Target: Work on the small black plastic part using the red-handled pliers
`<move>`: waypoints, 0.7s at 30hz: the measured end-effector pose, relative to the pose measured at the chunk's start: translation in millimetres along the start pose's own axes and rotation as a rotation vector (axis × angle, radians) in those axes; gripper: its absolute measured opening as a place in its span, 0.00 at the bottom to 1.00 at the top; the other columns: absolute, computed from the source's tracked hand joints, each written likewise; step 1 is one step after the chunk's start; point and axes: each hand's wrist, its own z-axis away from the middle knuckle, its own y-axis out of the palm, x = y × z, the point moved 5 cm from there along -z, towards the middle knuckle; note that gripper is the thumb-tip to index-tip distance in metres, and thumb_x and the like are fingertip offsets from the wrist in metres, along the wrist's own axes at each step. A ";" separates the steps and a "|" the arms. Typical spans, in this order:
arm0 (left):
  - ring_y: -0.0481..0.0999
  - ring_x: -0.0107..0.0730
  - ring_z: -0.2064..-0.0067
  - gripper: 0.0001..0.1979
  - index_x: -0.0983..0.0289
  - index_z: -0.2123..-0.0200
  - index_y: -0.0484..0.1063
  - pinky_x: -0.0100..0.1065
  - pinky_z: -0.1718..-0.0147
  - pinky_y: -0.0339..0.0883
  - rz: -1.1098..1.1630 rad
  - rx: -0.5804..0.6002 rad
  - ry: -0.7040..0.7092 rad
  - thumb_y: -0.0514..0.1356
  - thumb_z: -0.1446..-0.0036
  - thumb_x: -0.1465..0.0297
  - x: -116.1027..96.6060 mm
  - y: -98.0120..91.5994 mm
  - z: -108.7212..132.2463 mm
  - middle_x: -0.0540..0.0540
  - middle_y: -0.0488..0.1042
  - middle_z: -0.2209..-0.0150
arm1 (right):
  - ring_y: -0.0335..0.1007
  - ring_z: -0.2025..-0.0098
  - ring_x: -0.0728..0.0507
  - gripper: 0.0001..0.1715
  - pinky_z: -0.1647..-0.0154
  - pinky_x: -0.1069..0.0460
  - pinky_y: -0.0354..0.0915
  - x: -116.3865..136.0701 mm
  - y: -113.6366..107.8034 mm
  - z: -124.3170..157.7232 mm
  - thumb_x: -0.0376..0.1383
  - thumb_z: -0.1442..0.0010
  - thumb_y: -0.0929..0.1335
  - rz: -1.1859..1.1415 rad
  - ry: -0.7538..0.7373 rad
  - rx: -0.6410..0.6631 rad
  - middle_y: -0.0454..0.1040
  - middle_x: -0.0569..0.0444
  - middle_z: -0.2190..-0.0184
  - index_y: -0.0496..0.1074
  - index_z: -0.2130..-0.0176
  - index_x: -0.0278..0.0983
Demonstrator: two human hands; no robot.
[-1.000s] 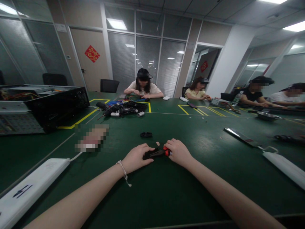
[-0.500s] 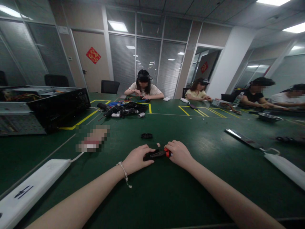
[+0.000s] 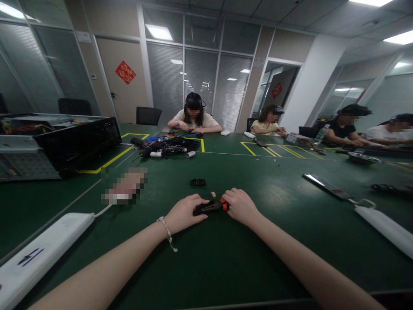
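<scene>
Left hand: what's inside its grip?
In the left hand, the uncovered side of a black part shows, with the nose of the pliers at it. Whatever the hand covers is hidden, so the part's full shape is unclear.

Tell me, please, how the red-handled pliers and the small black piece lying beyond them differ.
The pliers have red handles, while the black piece shows no red. The pliers are held in the right grip; the black piece lies untouched on the green table. The pliers taper to a narrow nose; the black piece is blockier. Both have dark surfaces.
</scene>
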 end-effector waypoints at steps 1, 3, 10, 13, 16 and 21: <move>0.68 0.33 0.62 0.21 0.55 0.50 0.62 0.32 0.65 0.62 0.001 0.002 -0.002 0.58 0.49 0.61 -0.1 -0.2 -0.1 0.51 0.65 0.58 | 0.59 0.66 0.46 0.08 0.67 0.53 0.52 0.1 -0.6 -0.2 0.29 0.52 0.64 0.003 -0.002 -0.002 0.69 0.52 0.68 0.68 0.68 0.35; 0.67 0.33 0.62 0.21 0.55 0.50 0.62 0.32 0.65 0.62 -0.001 0.009 -0.013 0.57 0.49 0.61 0.0 -0.6 -0.4 0.51 0.65 0.58 | 0.58 0.66 0.46 0.08 0.67 0.53 0.52 -0.2 -1.6 -0.1 0.29 0.52 0.63 0.005 -0.006 -0.005 0.69 0.52 0.68 0.68 0.68 0.35; 0.68 0.33 0.62 0.22 0.55 0.50 0.62 0.32 0.65 0.62 -0.009 0.032 -0.028 0.57 0.49 0.60 0.3 -0.3 -0.3 0.51 0.65 0.58 | 0.58 0.67 0.46 0.09 0.67 0.53 0.52 -3.1 -1.1 1.5 0.31 0.52 0.64 -0.015 0.002 0.010 0.69 0.52 0.68 0.68 0.67 0.35; 0.68 0.32 0.62 0.22 0.55 0.50 0.62 0.33 0.64 0.62 -0.006 0.011 -0.002 0.57 0.49 0.61 -0.4 -0.6 0.1 0.51 0.65 0.59 | 0.58 0.66 0.46 0.09 0.67 0.53 0.52 -3.5 -1.1 0.9 0.31 0.52 0.64 -0.022 0.002 0.014 0.69 0.52 0.68 0.68 0.66 0.36; 0.68 0.32 0.62 0.21 0.55 0.50 0.62 0.32 0.64 0.62 -0.009 -0.005 0.011 0.58 0.49 0.62 -1.0 -0.7 0.2 0.51 0.65 0.59 | 0.58 0.66 0.46 0.11 0.67 0.52 0.52 -3.9 -1.5 0.1 0.31 0.53 0.64 -0.030 -0.005 0.017 0.68 0.52 0.68 0.69 0.65 0.36; 0.68 0.33 0.62 0.21 0.56 0.51 0.63 0.33 0.65 0.62 -0.009 -0.005 0.002 0.58 0.49 0.62 -1.2 -0.6 -0.3 0.51 0.66 0.59 | 0.58 0.65 0.46 0.13 0.65 0.52 0.54 -4.8 -1.4 0.0 0.31 0.53 0.64 -0.069 -0.012 -0.001 0.68 0.51 0.67 0.68 0.63 0.36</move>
